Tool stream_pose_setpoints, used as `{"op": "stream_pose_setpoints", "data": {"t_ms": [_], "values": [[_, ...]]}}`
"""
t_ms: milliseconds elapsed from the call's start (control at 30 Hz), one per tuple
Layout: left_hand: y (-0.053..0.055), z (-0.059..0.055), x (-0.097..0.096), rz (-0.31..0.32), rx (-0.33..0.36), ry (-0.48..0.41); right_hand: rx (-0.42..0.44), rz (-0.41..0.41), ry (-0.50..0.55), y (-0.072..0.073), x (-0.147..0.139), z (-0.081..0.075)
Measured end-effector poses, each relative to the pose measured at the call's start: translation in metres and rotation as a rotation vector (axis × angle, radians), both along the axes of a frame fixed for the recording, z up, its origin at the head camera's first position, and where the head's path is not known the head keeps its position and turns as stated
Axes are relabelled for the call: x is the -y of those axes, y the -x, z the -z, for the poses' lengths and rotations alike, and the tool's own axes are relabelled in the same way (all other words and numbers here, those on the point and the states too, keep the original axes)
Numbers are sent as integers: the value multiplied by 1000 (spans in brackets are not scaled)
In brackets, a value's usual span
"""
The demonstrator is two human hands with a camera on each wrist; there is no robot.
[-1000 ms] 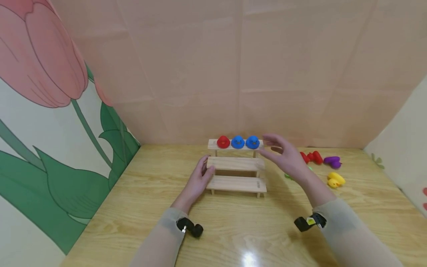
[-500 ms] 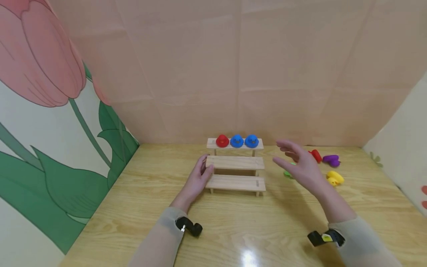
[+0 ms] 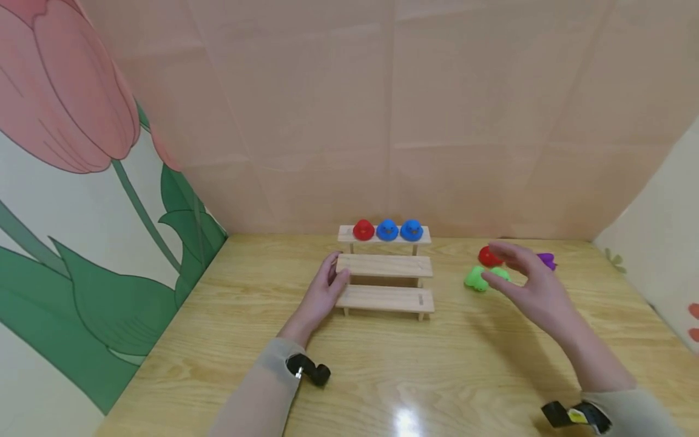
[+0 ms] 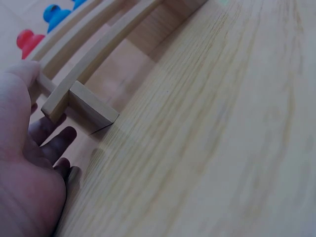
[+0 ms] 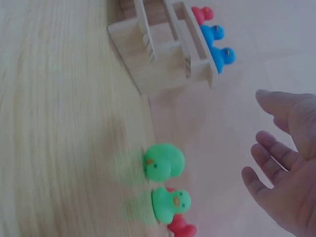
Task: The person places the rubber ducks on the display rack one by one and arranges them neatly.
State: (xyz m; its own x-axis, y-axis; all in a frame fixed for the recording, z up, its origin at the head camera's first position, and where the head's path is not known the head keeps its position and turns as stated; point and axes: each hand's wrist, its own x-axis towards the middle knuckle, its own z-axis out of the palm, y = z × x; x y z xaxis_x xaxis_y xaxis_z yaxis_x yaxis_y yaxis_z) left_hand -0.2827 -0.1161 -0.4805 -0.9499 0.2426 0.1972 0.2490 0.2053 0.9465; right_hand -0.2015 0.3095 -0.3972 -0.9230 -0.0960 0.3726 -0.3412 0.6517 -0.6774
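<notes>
A three-tier wooden display rack (image 3: pixel 384 265) stands on the table. My left hand (image 3: pixel 318 297) holds its left side, thumb at the end of the middle tier and fingers behind. On the top tier sit a red rubber duck (image 3: pixel 363 230) and two blue rubber ducks (image 3: pixel 387 230) in a row. My right hand (image 3: pixel 537 291) is in the air right of the rack, fingers spread apart and nothing in them. Below and beyond it lie two green rubber ducks (image 5: pixel 164 162), with red ducks (image 3: pixel 489 256) behind them. A purple duck (image 3: pixel 547 261) is partly hidden by that hand.
The wooden table (image 3: pixel 262 261) meets a pinkish covered wall (image 3: pixel 306 121) behind the rack. At the left rises a panel with a painted tulip (image 3: pixel 82 91), at the right a white panel (image 3: pixel 655 243).
My right hand has moved away from the top tier, to the right and nearer to me, over the loose ducks. It now hides the yellow duck. My left hand has stayed on the rack.
</notes>
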Motion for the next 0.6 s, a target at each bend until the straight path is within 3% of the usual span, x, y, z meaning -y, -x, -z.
{"op": "stream_pose_setpoints", "data": {"t_ms": [233, 433, 600], "values": [[0, 0, 1, -1, 3, 8, 25, 30, -44, -5, -22, 3], [-1, 0, 1, -10, 7, 5, 70, 69, -50, -3, -41, 5], [1, 0, 1, -6, 9, -2, 49, 104, -88, 2, -57, 9]]}}
